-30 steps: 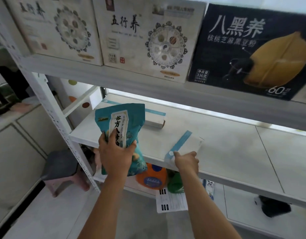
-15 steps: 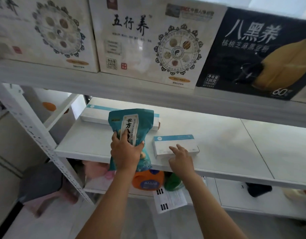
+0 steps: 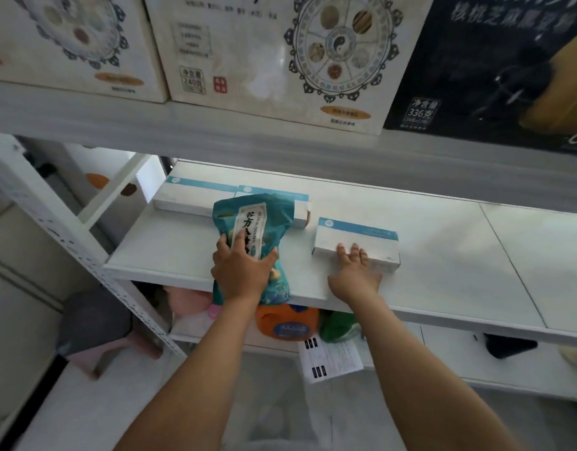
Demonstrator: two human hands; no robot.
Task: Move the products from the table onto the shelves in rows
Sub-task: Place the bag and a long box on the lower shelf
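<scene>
Left hand point(image 3: 240, 271) curled round a teal pouch point(image 3: 253, 237), held upright at the shelf's point(image 3: 443, 281) front edge, bottom hanging below the edge. Right hand point(image 3: 354, 275) with straight fingers point(image 3: 342, 253) pressed on a white box point(image 3: 355, 244) lying flat just behind the front edge. Farther back, near the left rear corner, seemingly two more boxes point(image 3: 196, 198) end to end, partly hidden by the pouch.
</scene>
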